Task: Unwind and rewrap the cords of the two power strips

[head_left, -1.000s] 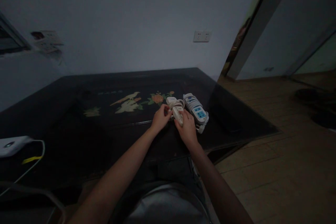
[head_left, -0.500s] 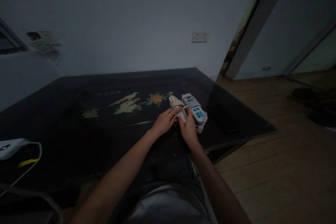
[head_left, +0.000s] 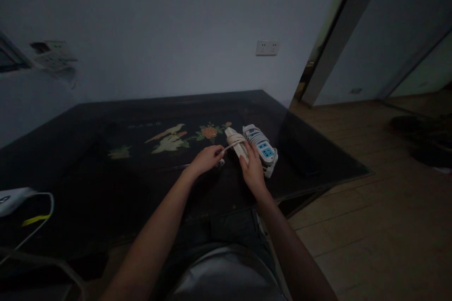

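Note:
A white power strip (head_left: 240,146) with its cord wound around it lies on the dark table. My right hand (head_left: 253,169) grips this strip, thumb on the near side and fingers over the far side. Pinched in my left hand (head_left: 208,158) is the loose end of the cord (head_left: 229,146), stretched between the strip and my fingers; the plug (head_left: 221,163) shows just below the fingertips. Right beside the first strip lies a second power strip (head_left: 265,150) with blue sockets, its own white cord wrapped around it.
The dark table (head_left: 197,183) carries a painted bird-and-flower design. At its left edge lies a white device (head_left: 14,199) with a white cable and a yellow tag (head_left: 35,220). Behind stands a wall with a socket (head_left: 267,48). Wooden floor extends to the right.
My left hand has moved left, away from the strip, drawing out the cord end with its plug. My right hand stays on the strip.

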### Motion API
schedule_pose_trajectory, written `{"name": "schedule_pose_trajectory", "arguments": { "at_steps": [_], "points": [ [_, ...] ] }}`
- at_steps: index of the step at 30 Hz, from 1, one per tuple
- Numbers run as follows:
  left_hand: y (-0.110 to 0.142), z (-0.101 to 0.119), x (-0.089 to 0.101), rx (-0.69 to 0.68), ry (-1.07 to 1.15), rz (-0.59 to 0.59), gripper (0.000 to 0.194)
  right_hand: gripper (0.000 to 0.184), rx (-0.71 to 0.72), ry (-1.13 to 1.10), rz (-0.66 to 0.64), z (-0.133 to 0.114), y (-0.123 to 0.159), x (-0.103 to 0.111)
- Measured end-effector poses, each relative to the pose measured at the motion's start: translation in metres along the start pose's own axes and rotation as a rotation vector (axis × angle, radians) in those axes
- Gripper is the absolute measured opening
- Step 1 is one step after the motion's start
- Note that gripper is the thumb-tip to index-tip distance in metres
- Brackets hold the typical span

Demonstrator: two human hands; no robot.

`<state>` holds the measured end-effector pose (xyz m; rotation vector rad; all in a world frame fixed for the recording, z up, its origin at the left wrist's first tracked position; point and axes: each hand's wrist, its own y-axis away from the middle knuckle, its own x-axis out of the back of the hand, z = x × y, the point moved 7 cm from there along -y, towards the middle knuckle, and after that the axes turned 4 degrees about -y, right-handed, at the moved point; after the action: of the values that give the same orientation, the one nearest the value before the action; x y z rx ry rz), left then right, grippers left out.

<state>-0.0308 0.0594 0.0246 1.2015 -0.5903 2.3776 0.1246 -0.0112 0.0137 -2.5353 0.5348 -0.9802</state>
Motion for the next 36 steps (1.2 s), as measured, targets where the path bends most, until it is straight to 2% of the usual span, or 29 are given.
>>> {"name": "schedule_pose_trajectory", "arguments": {
  "at_steps": [6,11,14,18,26,30,33,36],
  "points": [
    [0.001,-0.004,-0.001,0.079,0.077,0.015,0.021,0.052,0.015,0.032,-0.041,-0.002,-0.003,-0.001],
    [-0.001,0.001,-0.003,0.008,0.06,0.059,0.023,0.054,-0.009,0.036,-0.034,0.0,-0.003,-0.002],
    [-0.002,0.003,-0.002,-0.016,0.021,0.145,0.023,0.051,-0.005,0.051,-0.026,0.001,0.0,-0.004],
    [-0.001,0.0,-0.001,0.078,-0.016,0.284,0.022,0.047,0.011,0.094,-0.044,0.001,0.003,-0.008],
    [-0.007,-0.005,-0.01,0.103,0.103,0.367,0.022,0.045,0.006,0.295,-0.051,-0.011,0.008,-0.01],
    [-0.007,0.004,-0.012,0.0,0.089,0.369,0.029,0.043,-0.012,0.347,-0.04,-0.011,0.009,-0.011],
    [-0.004,0.018,-0.011,-0.127,0.002,0.321,0.035,0.043,0.006,0.32,-0.018,-0.009,0.009,-0.01],
    [0.001,0.026,-0.007,-0.193,-0.094,0.256,0.04,0.045,0.019,0.282,0.004,-0.007,0.009,-0.008]
  ]
}}
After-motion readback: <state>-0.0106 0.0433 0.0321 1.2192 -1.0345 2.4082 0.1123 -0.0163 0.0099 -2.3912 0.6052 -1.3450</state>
